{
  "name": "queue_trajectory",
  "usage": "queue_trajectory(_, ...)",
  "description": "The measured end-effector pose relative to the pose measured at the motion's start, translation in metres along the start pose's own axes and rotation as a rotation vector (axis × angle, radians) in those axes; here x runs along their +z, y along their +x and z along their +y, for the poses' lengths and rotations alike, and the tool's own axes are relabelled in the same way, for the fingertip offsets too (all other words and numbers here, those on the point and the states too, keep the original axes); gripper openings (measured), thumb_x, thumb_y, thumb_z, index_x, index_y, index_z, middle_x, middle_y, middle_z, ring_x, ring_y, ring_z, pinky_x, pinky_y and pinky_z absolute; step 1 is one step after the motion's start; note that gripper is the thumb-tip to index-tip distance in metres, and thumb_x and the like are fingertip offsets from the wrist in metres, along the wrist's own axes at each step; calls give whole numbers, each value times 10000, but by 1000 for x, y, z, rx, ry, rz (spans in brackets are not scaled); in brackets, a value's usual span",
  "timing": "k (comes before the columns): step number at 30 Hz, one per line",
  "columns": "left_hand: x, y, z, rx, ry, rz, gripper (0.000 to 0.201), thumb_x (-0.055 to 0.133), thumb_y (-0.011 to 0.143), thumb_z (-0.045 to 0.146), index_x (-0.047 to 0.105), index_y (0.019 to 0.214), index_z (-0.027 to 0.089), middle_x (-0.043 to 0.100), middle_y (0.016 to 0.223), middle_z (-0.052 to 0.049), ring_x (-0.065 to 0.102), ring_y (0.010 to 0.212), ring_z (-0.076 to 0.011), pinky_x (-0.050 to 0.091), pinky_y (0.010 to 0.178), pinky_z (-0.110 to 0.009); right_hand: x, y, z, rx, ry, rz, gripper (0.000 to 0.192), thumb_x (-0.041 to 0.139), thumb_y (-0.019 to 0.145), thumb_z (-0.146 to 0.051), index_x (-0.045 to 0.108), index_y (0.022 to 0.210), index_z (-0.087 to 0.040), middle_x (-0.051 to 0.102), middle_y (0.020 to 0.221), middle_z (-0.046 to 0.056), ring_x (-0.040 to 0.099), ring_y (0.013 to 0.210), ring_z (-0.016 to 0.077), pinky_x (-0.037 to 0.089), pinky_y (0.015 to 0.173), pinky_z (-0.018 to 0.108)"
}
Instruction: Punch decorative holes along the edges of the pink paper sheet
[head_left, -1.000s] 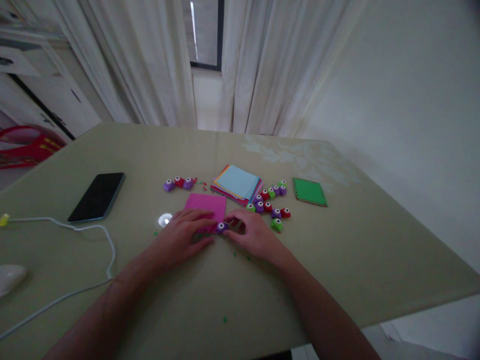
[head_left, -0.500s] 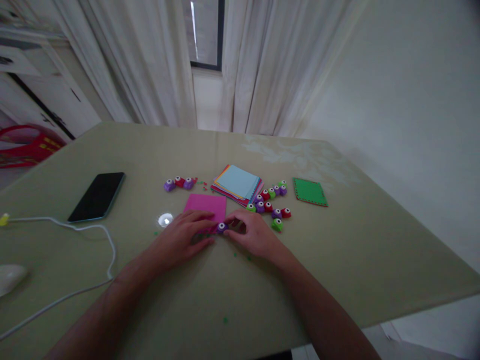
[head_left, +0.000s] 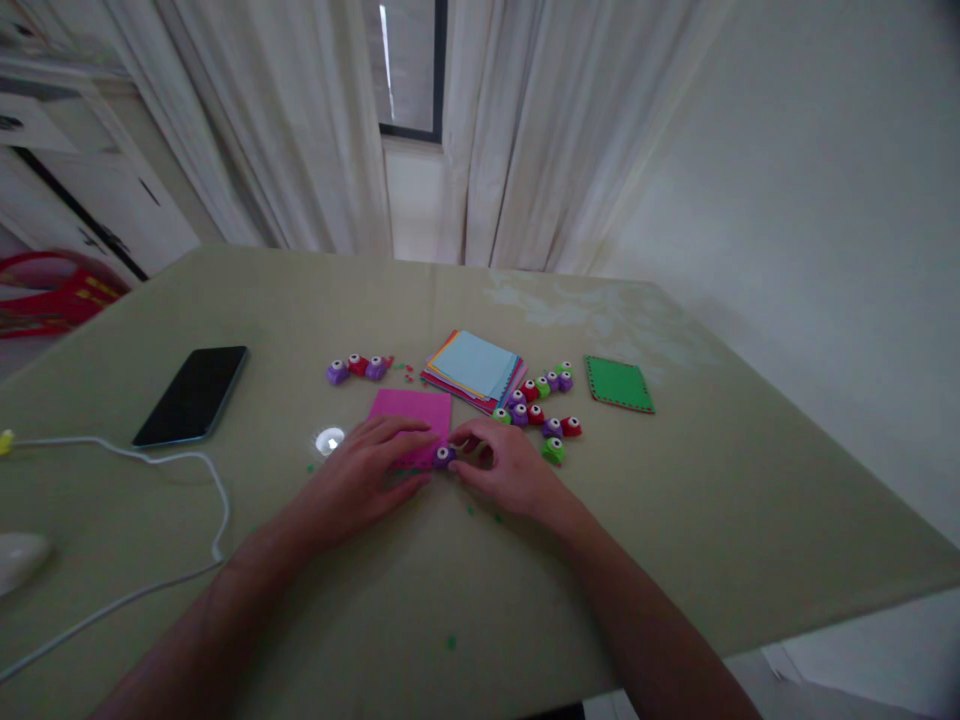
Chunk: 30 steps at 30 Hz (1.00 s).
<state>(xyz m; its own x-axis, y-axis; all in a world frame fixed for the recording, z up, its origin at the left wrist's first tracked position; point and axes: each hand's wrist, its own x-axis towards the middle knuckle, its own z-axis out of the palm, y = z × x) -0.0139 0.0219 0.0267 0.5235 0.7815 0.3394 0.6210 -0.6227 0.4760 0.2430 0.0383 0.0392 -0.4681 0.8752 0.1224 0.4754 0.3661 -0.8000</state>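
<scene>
Nearest, the left hand (head_left: 367, 472) lies flat, fingers spread, pressing the near edge of a square pink paper sheet (head_left: 412, 410) onto the olive-green tabletop (head_left: 675, 520). At its 3 o'clock the right hand (head_left: 504, 468) pinches a small purple plastic craft punch (head_left: 443, 456), which sits on the sheet's near right corner, between both hands. Beyond, at 1 o'clock, lies a cluster of red, purple and green punches (head_left: 541, 405); at 12 o'clock a stack of coloured paper squares (head_left: 474, 368). At 2 o'clock, well apart, lies a green card (head_left: 619, 384). At 10 o'clock rests a black phone (head_left: 192, 394).
</scene>
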Motion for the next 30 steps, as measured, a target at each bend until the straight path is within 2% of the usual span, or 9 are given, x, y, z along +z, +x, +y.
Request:
queue_trajectory(5,-4,0,8,64,51,-14,365,657,1002,241,708,1358,304,708,1249,-76,641,1157,-274,494,993,-429,-2,1,-1,-54,4,26,220,734,898,-97,762,1112,-142,757,1031,72,663,795,150,525,722,262)
queue_trajectory(12,-2,0,12,103,125,-83,525,621,927,109,681,1407,313,707,1156,-71,628,1061,-272,477,947,-432,-3,1,-3,-128,-18,10,283,655,909,-27,792,1102,-181,755,1029,60,669,868,164,519,753,262)
queue_trajectory(19,-1,0,5,60,67,-49,482,621,928,140,680,1389,267,716,1303,-91,646,1195,-291,494,1044,-455,-2,0,-4,-99,-46,-12,277,750,909,-96,763,1172,-180,766,1073,75,665,849,180,524,784,299)
queue_trajectory(22,1,0,4,44,51,-69,542,634,919,155,649,1442,297,712,1382,-80,651,1254,-297,494,1090,-469,-1,0,-3,-89,-69,-32,314,793,892,-110,752,1192,-195,767,1097,73,670,864,191,526,803,314)
queue_trajectory(30,4,0,2,19,21,-128,539,647,949,200,625,1476,307,719,1393,-71,660,1275,-290,500,1129,-478,1,1,-1,-76,-54,-42,272,792,897,-107,743,1155,-178,769,1081,72,676,862,191,520,803,309)
